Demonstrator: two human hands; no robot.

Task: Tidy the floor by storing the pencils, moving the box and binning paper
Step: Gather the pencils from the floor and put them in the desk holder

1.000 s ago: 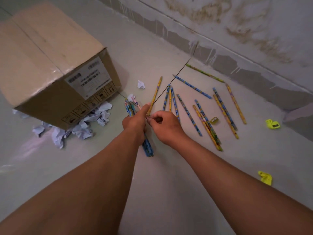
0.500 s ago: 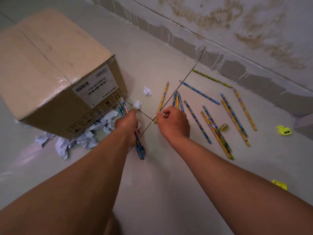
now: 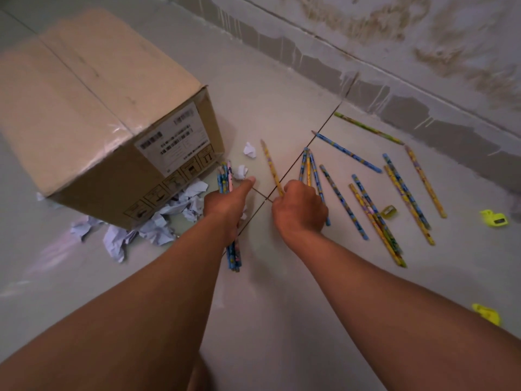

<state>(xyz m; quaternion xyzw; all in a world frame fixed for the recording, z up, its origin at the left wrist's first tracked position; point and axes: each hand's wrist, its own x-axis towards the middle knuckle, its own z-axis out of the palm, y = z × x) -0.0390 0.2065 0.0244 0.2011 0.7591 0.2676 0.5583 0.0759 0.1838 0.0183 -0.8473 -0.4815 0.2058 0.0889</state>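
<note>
Near the middle of the frame, the left hand (image 3: 225, 204) is clenched around a bundle of pencils (image 3: 231, 221), and the right hand (image 3: 300, 208) pinches a yellow pencil (image 3: 271, 169). Storing looks only partly done: loose pencils (image 3: 375, 210) lie scattered at right. The box (image 3: 93, 114), upper left, seems unmoved, with crumpled paper (image 3: 158, 224) at its base. The tiled floor (image 3: 282, 306) meets a stained wall (image 3: 394, 38) at top.
</note>
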